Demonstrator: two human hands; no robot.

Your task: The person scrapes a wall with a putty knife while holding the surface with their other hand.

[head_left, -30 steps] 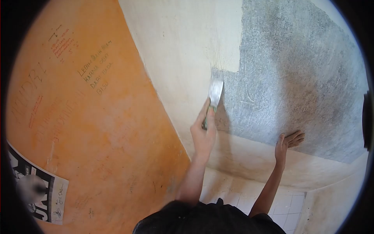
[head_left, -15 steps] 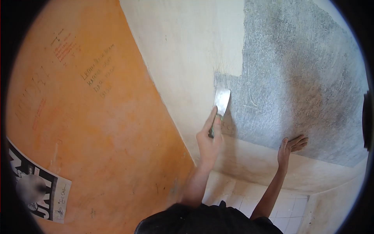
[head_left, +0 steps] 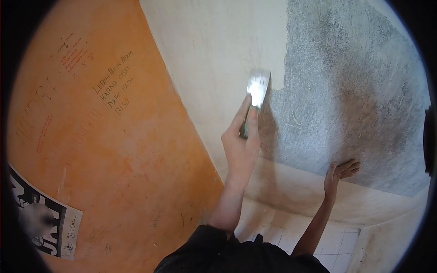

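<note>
In the head view my left hand (head_left: 241,141) grips a scraper (head_left: 258,86) by its green handle, with the index finger laid along it toward the metal blade. The blade points up and lies over the cream paint of the wall (head_left: 218,59), left of a step in the paint's edge. My right hand (head_left: 344,169) rests on the lower part of the rough grey patch (head_left: 314,118), fingers extended to the right. The palm is hidden.
An orange wall (head_left: 154,168) with handwriting meets the cream wall in a corner at left. A black-and-white poster (head_left: 75,223) hangs low on it. White tiles (head_left: 332,243) show at the bottom, and a dark object (head_left: 429,141) stands at the right edge.
My left hand has moved up the wall with the scraper, from the grey area's left edge to the cream paint above. My right hand has stayed in place.
</note>
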